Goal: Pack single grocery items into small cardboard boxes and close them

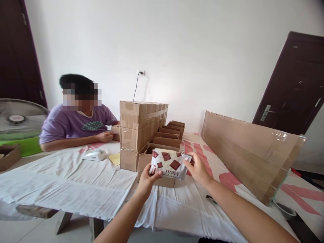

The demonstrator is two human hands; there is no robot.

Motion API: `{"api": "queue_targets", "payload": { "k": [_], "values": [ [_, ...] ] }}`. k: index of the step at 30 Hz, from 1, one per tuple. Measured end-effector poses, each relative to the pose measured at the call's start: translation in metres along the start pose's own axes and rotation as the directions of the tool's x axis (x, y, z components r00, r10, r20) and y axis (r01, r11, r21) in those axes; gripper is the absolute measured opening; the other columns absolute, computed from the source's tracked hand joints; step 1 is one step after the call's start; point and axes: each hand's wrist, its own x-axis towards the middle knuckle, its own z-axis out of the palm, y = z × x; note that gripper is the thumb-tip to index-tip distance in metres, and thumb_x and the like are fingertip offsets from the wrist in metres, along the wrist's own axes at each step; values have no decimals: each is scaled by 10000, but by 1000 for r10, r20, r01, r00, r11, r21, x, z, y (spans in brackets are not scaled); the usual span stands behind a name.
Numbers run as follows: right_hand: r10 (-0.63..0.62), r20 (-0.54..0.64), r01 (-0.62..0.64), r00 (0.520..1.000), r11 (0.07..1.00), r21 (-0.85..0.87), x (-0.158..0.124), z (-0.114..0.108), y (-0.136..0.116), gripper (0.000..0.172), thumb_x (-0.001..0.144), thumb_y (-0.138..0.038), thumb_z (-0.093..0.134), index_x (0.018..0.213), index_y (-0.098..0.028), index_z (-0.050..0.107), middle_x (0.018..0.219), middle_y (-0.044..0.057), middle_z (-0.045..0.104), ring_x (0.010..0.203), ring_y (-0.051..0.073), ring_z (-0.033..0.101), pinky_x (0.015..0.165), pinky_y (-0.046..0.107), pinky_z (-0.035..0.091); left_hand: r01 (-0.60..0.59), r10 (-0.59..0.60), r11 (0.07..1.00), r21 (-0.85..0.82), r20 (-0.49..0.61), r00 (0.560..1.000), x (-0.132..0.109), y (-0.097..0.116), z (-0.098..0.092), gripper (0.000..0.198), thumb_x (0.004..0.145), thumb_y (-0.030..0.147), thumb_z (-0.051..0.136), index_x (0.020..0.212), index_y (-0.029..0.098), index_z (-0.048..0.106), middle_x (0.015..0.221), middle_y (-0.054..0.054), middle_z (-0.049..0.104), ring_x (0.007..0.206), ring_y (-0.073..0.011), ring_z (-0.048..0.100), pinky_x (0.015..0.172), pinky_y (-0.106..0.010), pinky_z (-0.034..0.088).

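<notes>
A white food packet [168, 164] with dark red squares and the upside-down word "Meal" is held up between both of my hands. My left hand [146, 179] grips its left end, thumb on the front. At the packet's upper right corner, my right hand [196, 167] pinches the edge. Right behind the packet stands an open cardboard box [157, 182], partly covered by it. More open boxes [165, 141] run in a row from there toward the wall.
Left of the row rises a stack of closed cartons [129, 135]. A tall cardboard panel [248, 152] stands on the right of the cloth-covered table [101, 182]. Across the table a person in purple [76, 125] holds a small box [115, 132] near a white device [94, 155].
</notes>
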Motion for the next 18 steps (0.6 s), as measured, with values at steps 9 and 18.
{"api": "queue_targets", "payload": {
  "k": [9, 18],
  "values": [
    [26, -77, -3, 997, 959, 283, -43, 79, 37, 524, 894, -411, 555, 1340, -191, 390, 1319, 140, 577, 1197, 252, 572, 949, 375, 507, 31, -56, 989, -147, -163, 985, 6, 6, -20, 607, 571, 364, 853, 1074, 173, 572, 909, -24, 700, 753, -159, 673, 625, -249, 568],
    [92, -150, -52, 984, 966, 253, -90, 113, 86, 511, 886, -488, 542, 1287, -194, 424, 1233, 151, 587, 994, 243, 631, 777, 356, 544, 54, -88, 984, -167, -203, 975, 6, 6, -27, 630, 540, 374, 863, 1060, 192, 558, 900, 2, 699, 741, -150, 673, 612, -228, 561]
  ]
}}
